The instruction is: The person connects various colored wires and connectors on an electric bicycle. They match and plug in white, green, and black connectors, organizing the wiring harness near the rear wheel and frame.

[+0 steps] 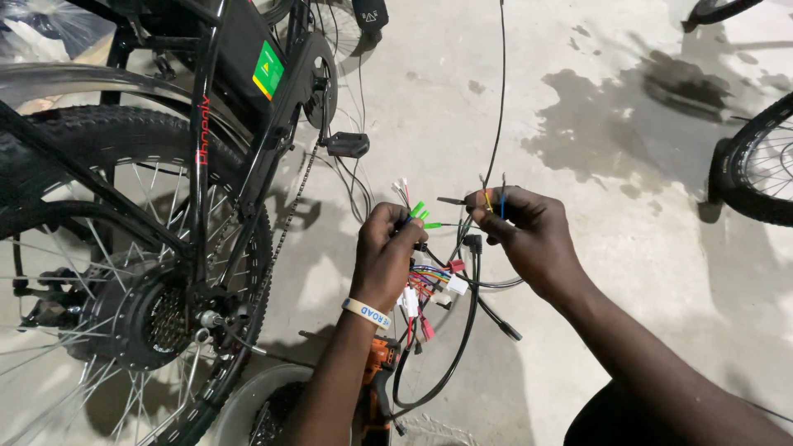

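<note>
While I look down from the head camera, the nearest thing is an orange and black power tool (378, 372) low in the frame, just beside my left forearm, with a round pale-rimmed tub (248, 396) to its left. My left hand (385, 256) wears a cream wristband (368, 313) and is closed in a fist around a bundle of thin multicoloured wires with small white, red and green plastic connectors (425, 277); the fingers are pressed together on the bundle, and connectors fan out above and below the fist. My right hand (529, 235) sits just beside it to the right, its fingers (487, 202) pinching a few thin wire ends, one yellow and one blue, that stick up between the fingertips. A thick black cable (462, 330) loops down from between the two hands toward the floor, and a thinner black cable (498, 99) runs up from the right hand out of the top of the frame.

Left of the hands stands a black-framed bicycle (202, 149), its knobby rear wheel with a hub and sprocket cluster (149, 318) near me and a black pedal (347, 144) farther off. Beyond lies the grey concrete floor (595, 272) with dark wet stains (603, 124), and another bicycle wheel (756, 165) at the right edge.
</note>
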